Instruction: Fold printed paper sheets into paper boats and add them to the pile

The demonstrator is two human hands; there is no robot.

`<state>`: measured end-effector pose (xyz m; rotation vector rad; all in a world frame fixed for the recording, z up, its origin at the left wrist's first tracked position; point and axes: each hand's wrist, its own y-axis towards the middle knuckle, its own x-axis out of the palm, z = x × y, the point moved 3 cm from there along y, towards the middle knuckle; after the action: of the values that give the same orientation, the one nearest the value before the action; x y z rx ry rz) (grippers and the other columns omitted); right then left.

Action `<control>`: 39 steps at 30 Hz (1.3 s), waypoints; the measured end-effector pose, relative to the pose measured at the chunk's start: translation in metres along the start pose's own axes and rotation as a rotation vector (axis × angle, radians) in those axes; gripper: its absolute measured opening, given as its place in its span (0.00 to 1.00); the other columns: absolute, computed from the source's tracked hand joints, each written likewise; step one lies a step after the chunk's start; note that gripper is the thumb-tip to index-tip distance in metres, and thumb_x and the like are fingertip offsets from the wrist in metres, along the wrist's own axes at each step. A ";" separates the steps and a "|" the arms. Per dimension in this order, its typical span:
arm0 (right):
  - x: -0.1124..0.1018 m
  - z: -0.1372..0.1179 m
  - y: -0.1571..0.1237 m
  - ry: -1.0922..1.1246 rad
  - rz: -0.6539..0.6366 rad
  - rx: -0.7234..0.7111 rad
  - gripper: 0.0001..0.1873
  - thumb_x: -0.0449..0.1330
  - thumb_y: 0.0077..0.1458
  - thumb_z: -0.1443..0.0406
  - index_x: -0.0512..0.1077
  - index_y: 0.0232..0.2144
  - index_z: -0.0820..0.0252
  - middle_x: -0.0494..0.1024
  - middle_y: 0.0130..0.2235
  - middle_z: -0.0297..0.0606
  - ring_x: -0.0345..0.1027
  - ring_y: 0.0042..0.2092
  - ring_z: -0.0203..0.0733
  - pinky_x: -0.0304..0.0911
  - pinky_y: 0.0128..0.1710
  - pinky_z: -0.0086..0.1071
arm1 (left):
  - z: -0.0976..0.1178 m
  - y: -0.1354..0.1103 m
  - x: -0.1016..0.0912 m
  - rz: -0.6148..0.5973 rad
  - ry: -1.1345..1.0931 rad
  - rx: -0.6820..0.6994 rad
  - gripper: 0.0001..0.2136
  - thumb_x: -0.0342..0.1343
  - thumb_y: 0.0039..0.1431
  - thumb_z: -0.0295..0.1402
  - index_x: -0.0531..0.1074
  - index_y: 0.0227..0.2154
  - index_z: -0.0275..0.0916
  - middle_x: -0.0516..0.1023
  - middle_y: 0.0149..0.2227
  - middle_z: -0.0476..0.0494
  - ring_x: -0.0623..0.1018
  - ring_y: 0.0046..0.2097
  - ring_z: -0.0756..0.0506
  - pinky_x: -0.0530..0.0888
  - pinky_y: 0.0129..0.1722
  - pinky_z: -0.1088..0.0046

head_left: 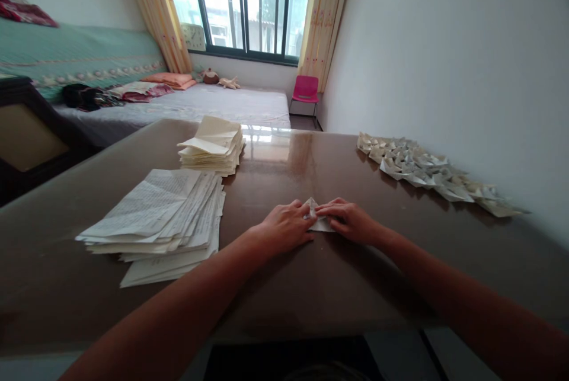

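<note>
A small folded paper (323,225) with a pointed top lies on the brown table, between my two hands. My left hand (288,224) is closed on its left side, with the fingertips pressing it to the tabletop. From the other side my right hand (349,219) holds the paper, its fingers bent over the middle folds. Both sets of fingers cover part of the paper, so some of its creases are hidden.
Left of my hands lies a stack of printed sheets (164,209), with a stack of cream folded paper (211,150) behind it. Several folded paper boats (418,165) stand in rows at the right, near the wall. Beyond the table (284,292) are a bed (249,105) and a pink chair (306,89).
</note>
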<state>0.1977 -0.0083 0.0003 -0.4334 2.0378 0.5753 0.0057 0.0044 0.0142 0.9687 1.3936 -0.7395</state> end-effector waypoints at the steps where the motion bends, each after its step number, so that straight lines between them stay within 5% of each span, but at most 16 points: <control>1: -0.004 0.003 0.003 0.034 -0.034 0.034 0.17 0.53 0.59 0.65 0.74 0.48 0.54 0.79 0.47 0.38 0.71 0.47 0.43 0.66 0.49 0.39 | 0.000 -0.001 0.000 -0.004 -0.011 0.002 0.18 0.51 0.62 0.44 0.67 0.52 0.44 0.71 0.50 0.42 0.71 0.48 0.42 0.72 0.41 0.67; 4: -0.013 0.009 0.011 0.016 -0.061 0.068 0.21 0.47 0.65 0.58 0.71 0.54 0.56 0.77 0.50 0.39 0.70 0.50 0.44 0.65 0.50 0.39 | -0.001 -0.001 -0.001 -0.018 -0.041 0.003 0.17 0.50 0.62 0.43 0.68 0.51 0.45 0.71 0.50 0.42 0.70 0.49 0.42 0.71 0.43 0.67; 10: 0.007 0.016 0.017 -0.367 -0.146 -0.032 0.25 0.42 0.66 0.55 0.55 0.63 0.46 0.56 0.66 0.32 0.46 0.65 0.47 0.47 0.61 0.50 | 0.003 0.001 -0.001 -0.051 -0.040 -0.026 0.17 0.52 0.62 0.40 0.66 0.51 0.42 0.70 0.51 0.41 0.69 0.51 0.40 0.72 0.42 0.66; 19: 0.020 0.021 0.016 -0.448 -0.148 0.040 0.29 0.38 0.66 0.50 0.47 0.66 0.46 0.53 0.67 0.32 0.43 0.67 0.48 0.44 0.62 0.49 | 0.009 0.000 -0.006 -0.109 -0.049 -0.047 0.17 0.51 0.62 0.37 0.65 0.53 0.40 0.71 0.53 0.42 0.68 0.53 0.41 0.72 0.42 0.68; 24: 0.012 0.029 0.018 -0.301 -0.211 0.061 0.34 0.39 0.63 0.45 0.46 0.67 0.50 0.51 0.68 0.36 0.39 0.68 0.50 0.40 0.64 0.52 | 0.007 0.000 -0.005 -0.104 -0.034 -0.033 0.17 0.51 0.62 0.39 0.67 0.52 0.41 0.71 0.53 0.43 0.69 0.51 0.42 0.71 0.42 0.69; 29: -0.013 0.042 0.008 0.000 -0.152 0.107 0.30 0.28 0.67 0.54 0.50 0.66 0.52 0.56 0.66 0.35 0.47 0.66 0.40 0.48 0.64 0.42 | 0.004 -0.001 -0.004 -0.110 -0.039 -0.020 0.17 0.51 0.63 0.39 0.66 0.53 0.42 0.69 0.56 0.45 0.68 0.52 0.43 0.70 0.45 0.69; 33: -0.002 0.022 -0.007 -0.165 -0.183 0.029 0.28 0.37 0.67 0.53 0.52 0.65 0.49 0.58 0.65 0.33 0.45 0.67 0.46 0.45 0.64 0.48 | 0.004 0.000 -0.003 -0.119 -0.028 -0.025 0.18 0.52 0.62 0.39 0.65 0.53 0.42 0.68 0.56 0.44 0.68 0.52 0.43 0.71 0.45 0.68; 39: 0.013 -0.003 -0.021 -0.373 -0.147 -0.014 0.36 0.44 0.62 0.47 0.43 0.67 0.52 0.53 0.67 0.39 0.43 0.67 0.51 0.41 0.63 0.53 | 0.002 0.003 -0.005 -0.122 -0.020 -0.003 0.17 0.52 0.62 0.38 0.66 0.52 0.41 0.69 0.55 0.45 0.69 0.52 0.42 0.72 0.46 0.66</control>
<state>0.2001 -0.0282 -0.0147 -0.4436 1.6330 0.5367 0.0090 0.0040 0.0192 0.8779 1.4458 -0.8355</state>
